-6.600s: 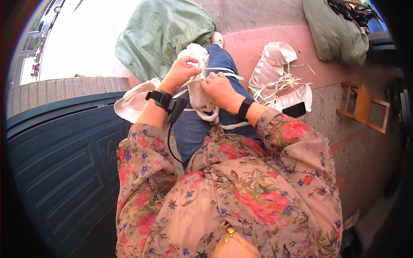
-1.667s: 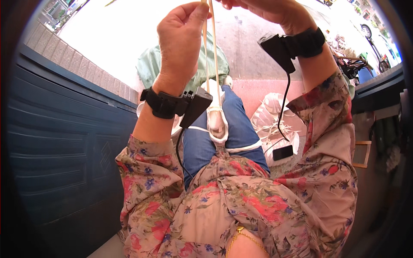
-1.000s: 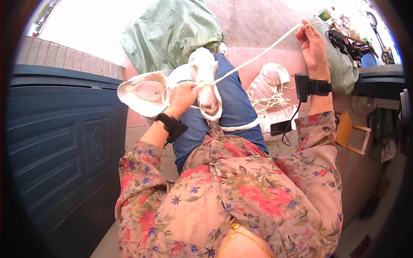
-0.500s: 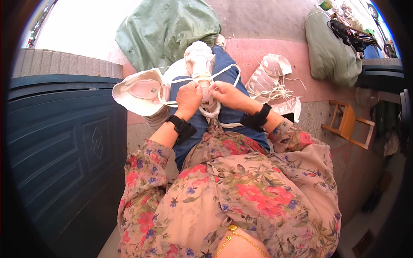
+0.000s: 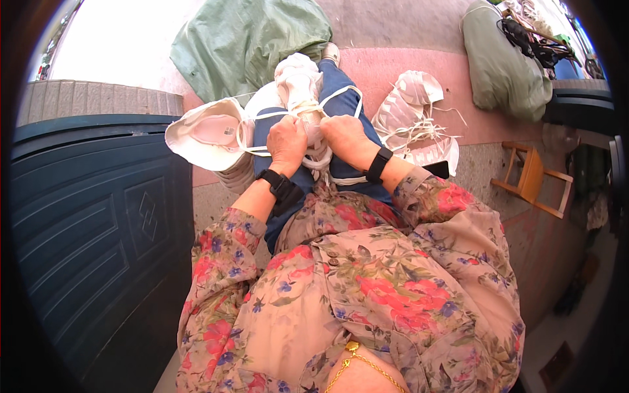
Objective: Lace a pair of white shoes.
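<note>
A white shoe [image 5: 298, 82] lies across my jean-clad thighs, its toe pointing away from me. A long white shoelace [image 5: 272, 118] loops out to both sides of it. My left hand [image 5: 287, 143] is closed at the left side of the shoe's opening, thumb and fingers pinched on the lace. Close beside it, my right hand [image 5: 347, 139] is curled with its knuckles up, also pinching lace. The fingertips of both hands are partly hidden, and the lace between them is hard to make out.
Stacked white shoes [image 5: 208, 136] stand at my left. Several laced white shoes [image 5: 407, 108] lie on the floor at my right. A green sack [image 5: 252, 46] is ahead, another sack [image 5: 501, 65] at far right. A small wooden stool [image 5: 529, 175] and a blue door [image 5: 98, 216] flank me.
My right hand has turned knuckles-up and its fingers have curled in tighter. My left hand has shifted slightly up and left. The whole view has moved a little.
</note>
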`<state>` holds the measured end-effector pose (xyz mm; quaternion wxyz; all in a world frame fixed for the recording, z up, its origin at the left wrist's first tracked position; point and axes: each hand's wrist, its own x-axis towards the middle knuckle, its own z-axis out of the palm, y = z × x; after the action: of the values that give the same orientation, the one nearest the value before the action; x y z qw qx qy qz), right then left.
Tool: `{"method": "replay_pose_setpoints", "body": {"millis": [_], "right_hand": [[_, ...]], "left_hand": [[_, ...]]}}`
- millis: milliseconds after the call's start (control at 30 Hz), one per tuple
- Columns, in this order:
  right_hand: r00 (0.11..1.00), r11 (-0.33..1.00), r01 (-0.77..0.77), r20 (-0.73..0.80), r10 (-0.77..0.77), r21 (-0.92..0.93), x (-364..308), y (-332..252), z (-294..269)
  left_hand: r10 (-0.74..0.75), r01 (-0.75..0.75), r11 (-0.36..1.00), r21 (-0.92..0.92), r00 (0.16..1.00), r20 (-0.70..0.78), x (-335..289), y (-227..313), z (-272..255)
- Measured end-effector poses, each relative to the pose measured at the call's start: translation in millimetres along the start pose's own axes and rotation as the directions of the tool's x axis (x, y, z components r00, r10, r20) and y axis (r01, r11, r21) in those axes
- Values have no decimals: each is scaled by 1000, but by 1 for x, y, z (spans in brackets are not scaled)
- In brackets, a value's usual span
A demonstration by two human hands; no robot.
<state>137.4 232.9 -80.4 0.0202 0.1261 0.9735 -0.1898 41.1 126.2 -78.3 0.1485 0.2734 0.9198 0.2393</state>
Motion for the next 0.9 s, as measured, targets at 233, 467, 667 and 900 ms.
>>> {"method": "replay_pose_setpoints", "body": {"millis": [233,467,667,900], "right_hand": [[997,995,-73,-14,74,67,-1,4,3],[993,993,-114,-19,114,-7,-6,-2,-10],[989,996,-10,-149,-2,-84,-6,3,3],[974,995,-92,-206,97,33,7,8,26]], "left_hand": [[-223,296,904,-308,942,251,19,-5,7],[-77,78,993,-91,997,12,9,-9,11],[-60,60,998,-18,998,-27,3,-1,6],[-367,562,650,-512,821,437,14,1,10]]}}
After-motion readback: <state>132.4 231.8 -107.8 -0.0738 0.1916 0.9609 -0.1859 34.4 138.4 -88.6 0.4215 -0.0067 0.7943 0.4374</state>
